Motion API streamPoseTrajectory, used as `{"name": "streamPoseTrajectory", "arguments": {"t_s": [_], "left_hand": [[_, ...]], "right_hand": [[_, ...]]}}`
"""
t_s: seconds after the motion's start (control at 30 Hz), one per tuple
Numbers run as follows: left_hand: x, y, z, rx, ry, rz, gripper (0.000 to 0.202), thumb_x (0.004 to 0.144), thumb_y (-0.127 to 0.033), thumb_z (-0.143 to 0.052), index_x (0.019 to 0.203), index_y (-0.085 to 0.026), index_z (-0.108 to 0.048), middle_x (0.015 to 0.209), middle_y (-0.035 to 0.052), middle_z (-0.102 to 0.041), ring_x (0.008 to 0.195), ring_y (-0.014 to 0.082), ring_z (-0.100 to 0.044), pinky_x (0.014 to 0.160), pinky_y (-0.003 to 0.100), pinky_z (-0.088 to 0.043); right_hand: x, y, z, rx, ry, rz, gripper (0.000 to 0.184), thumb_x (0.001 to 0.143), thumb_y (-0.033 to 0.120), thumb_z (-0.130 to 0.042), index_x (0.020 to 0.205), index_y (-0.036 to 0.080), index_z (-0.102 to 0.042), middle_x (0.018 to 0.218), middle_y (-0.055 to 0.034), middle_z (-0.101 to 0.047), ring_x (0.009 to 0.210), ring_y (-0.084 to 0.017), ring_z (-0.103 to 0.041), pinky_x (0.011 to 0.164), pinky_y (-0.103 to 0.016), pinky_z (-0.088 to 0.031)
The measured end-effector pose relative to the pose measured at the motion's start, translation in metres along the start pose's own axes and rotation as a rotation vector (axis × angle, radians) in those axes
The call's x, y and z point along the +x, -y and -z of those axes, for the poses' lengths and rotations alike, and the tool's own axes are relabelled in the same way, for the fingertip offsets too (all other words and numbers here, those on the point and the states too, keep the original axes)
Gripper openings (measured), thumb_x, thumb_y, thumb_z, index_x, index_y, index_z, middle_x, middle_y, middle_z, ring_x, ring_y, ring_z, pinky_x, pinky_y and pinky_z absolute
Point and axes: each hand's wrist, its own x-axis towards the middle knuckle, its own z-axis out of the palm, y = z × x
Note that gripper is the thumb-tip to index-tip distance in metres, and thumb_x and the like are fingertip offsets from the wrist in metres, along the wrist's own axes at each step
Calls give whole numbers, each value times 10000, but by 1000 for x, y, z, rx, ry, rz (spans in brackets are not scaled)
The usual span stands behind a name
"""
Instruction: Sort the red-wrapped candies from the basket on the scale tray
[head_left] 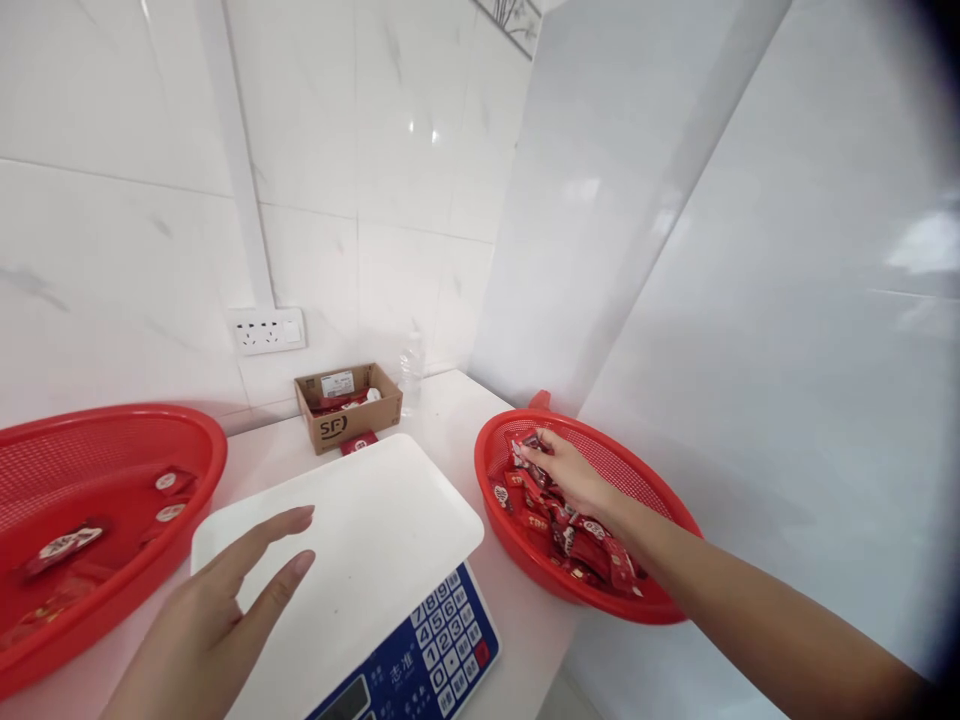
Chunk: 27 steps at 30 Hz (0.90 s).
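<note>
My right hand (564,468) reaches into the red plastic basket (660,480) on the right, its fingers pinched on a small red packet (529,446). More red packets (589,550) with white and gold print lie heaped under it in that basket. Over the white pan (375,520) of a digital scale, my left hand (217,610) hovers with thumb and fingers apart, holding nothing. The scale's blue keypad panel (442,640) faces me; its display is partly cut off by the lower frame edge.
A larger red basket (214,450) with a few packets stands at the left. Behind the scale are an open cardboard box (367,425) of packets, a loose red packet (360,443) and a clear plastic bottle (410,375). White walls close in behind and right.
</note>
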Motion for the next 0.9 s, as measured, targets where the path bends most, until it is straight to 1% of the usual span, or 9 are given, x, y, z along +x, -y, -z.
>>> {"name": "streamPoseTrajectory", "arguments": {"t_s": [0.1, 0.17, 0.23, 0.4, 0.5, 0.6, 0.7, 0.77, 0.9], "left_hand": [[-1, -12, -2, 46, 134, 9, 343, 815, -519, -554, 1073, -330, -678, 1085, -1, -740, 783, 220, -722, 590, 259, -572], [-4, -24, -2, 13, 213, 17, 359, 846, -513, -501, 1099, -316, -662, 1149, 1, -716, 1034, 244, -674, 716, 280, -580], [-7, -36, -4, -49, 270, 23, 368, 869, -484, -477, 1140, -298, -643, 1184, 19, -699, 1113, 249, -634, 814, 321, -564], [-11, -48, -9, -228, 295, 33, 405, 882, -414, -512, 1249, -250, -565, 1136, 78, -698, 996, 236, -653, 837, 375, -533], [-8, -49, -8, -302, 243, -9, 219, 879, -346, -531, 1030, -234, -643, 1021, 53, -694, 893, 198, -636, 795, 329, -510], [-5, -46, -3, -333, 166, 2, 152, 872, -284, -517, 790, -213, -624, 823, 17, -663, 776, 172, -603, 716, 289, -476], [-2, -42, 2, -425, 70, 76, 208, 880, -331, -511, 727, -204, -573, 717, -3, -627, 696, 159, -573, 656, 272, -448], [0, -40, 5, -515, 40, 114, 250, 883, -376, -519, 705, -202, -546, 685, -13, -610, 675, 150, -560, 646, 262, -441], [1, -38, 9, -610, 75, 148, 247, 875, -413, -548, 752, -199, -547, 711, -21, -598, 689, 137, -544, 660, 251, -436]], "right_hand": [[-16, 31, -21, 144, 15, 29, 293, 794, 481, -619, 859, 216, -512, 798, 3, -610, 716, -154, -616, 645, -281, -511], [-32, 48, -42, 209, 67, 46, 335, 780, 525, -629, 849, 219, -515, 759, 23, -584, 640, -126, -586, 572, -250, -483], [-48, 58, -68, 304, 145, 62, 369, 761, 549, -649, 876, 222, -523, 777, 27, -583, 608, -111, -570, 523, -230, -457], [-77, 70, -133, 305, 470, 83, 415, 810, 481, -640, 1130, 252, -511, 763, 28, -587, 603, -116, -563, 483, -217, -420], [-83, 75, -157, 217, 610, 185, 394, 879, 434, -573, 1228, 268, -497, 891, -11, -630, 746, -143, -598, 570, -242, -459], [-83, 80, -167, 188, 644, 224, 421, 882, 391, -580, 1273, 268, -481, 912, -14, -637, 754, -143, -595, 636, -269, -478], [-80, 82, -170, 217, 635, 202, 346, 869, 403, -592, 1164, 227, -546, 862, -6, -614, 697, -127, -572, 626, -267, -474], [-78, 83, -171, 230, 625, 172, 296, 877, 468, -552, 968, 187, -581, 738, 12, -575, 594, -108, -529, 544, -246, -435], [-77, 87, -171, 215, 593, 175, 378, 867, 537, -510, 727, 186, -501, 555, 47, -490, 463, -84, -427, 457, -232, -355]]}}
